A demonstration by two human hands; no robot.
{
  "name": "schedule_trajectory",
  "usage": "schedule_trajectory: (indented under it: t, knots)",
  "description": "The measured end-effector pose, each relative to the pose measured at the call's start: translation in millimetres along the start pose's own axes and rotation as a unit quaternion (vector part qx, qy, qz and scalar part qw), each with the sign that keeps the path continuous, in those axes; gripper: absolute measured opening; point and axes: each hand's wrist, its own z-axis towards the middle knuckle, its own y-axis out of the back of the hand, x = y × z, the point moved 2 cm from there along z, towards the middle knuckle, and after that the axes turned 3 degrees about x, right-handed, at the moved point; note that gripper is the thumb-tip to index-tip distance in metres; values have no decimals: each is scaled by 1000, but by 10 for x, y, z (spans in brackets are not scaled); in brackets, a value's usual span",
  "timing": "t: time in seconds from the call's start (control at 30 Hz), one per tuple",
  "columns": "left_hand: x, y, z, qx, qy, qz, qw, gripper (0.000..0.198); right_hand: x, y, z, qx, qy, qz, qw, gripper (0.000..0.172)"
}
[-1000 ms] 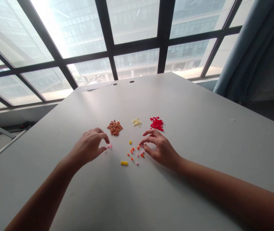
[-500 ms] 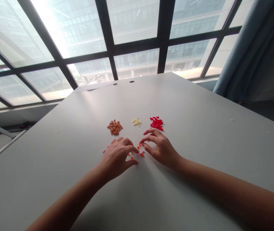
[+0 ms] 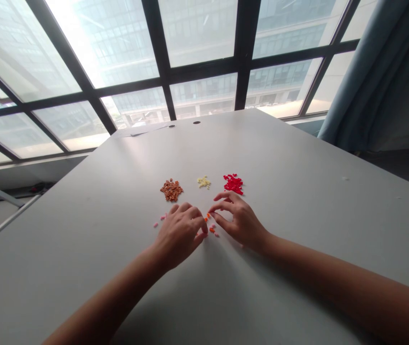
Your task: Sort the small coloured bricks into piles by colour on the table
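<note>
My left hand (image 3: 179, 235) is curled over a scatter of small loose plastic bricks, its fingertips down on the table, and the bricks under it are hidden. I cannot tell whether it holds one. My right hand (image 3: 238, 220) rests just to its right, fingers spread and holding nothing. Its fingertips are near some small orange bricks (image 3: 211, 230). A few pink bricks (image 3: 160, 218) lie left of my left hand. Beyond my hands are an orange-brown brick pile (image 3: 171, 189), a pale yellow pile (image 3: 203, 182) and a red pile (image 3: 233, 184).
A large light grey table (image 3: 262, 158) carries everything, with two small round holes (image 3: 184, 124) near its far edge. Behind it is a big window with a dark frame (image 3: 204, 76). A blue-grey curtain (image 3: 358, 81) hangs at the right.
My left hand has moved right from beside the pink bricks and now covers the loose bricks, close to my right hand. Its fingers have curled tighter. My right hand has stayed in place.
</note>
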Motion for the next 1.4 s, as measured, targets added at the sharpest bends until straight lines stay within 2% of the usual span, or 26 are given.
schedule_trajectory:
  t: [0.17, 0.23, 0.33, 0.47, 0.6, 0.67, 0.77, 0.83, 0.9, 0.97, 1.1, 1.23, 1.4]
  knots:
    - [17, -12, -13, -27, 11, -28, 999, 5, 20, 66, 3, -18, -26, 3, 1000, 10]
    - [4, -17, -13, -37, 12, -39, 998, 7, 55, 151, 10, 3, -36, 8, 999, 10]
    - [-36, -32, 0, -53, 4, -48, 997, 10, 123, 342, -9, 86, -47, 9, 995, 10]
    - [-104, -92, 38, -66, -12, -41, 997, 8, 154, 589, -150, 222, -98, 0, 970, 11]
    - [-176, -142, 67, -63, -22, -20, 998, 3, 138, 652, -308, 281, -126, 5, 951, 6]
    - [-192, -105, 63, -72, -28, -8, 997, 5, 131, 630, -341, 286, -129, 2, 950, 9]
    - [-119, 47, 22, -98, -12, 16, 995, 5, 129, 595, -340, 281, -128, -11, 951, 10]
    - [19, 162, -40, -103, 35, 37, 993, 4, 133, 571, -319, 276, -124, -10, 953, 10]
    - [201, 230, -132, -84, 89, 58, 991, 5, 138, 533, -282, 262, -119, 5, 958, 9]
    - [386, 245, -252, -84, 139, 74, 984, 5, 142, 467, -225, 236, -113, 25, 965, 7]
    - [637, 177, -496, -108, 159, 56, 980, 7, 164, 254, -64, 182, -95, 57, 977, 5]
    - [755, 180, -672, -163, 154, 7, 975, 10, 228, 7, 123, 153, -77, 85, 982, 6]
    - [846, 209, -799, -221, 197, -3, 955, 16, 378, -352, 382, 154, -54, 100, 982, 6]
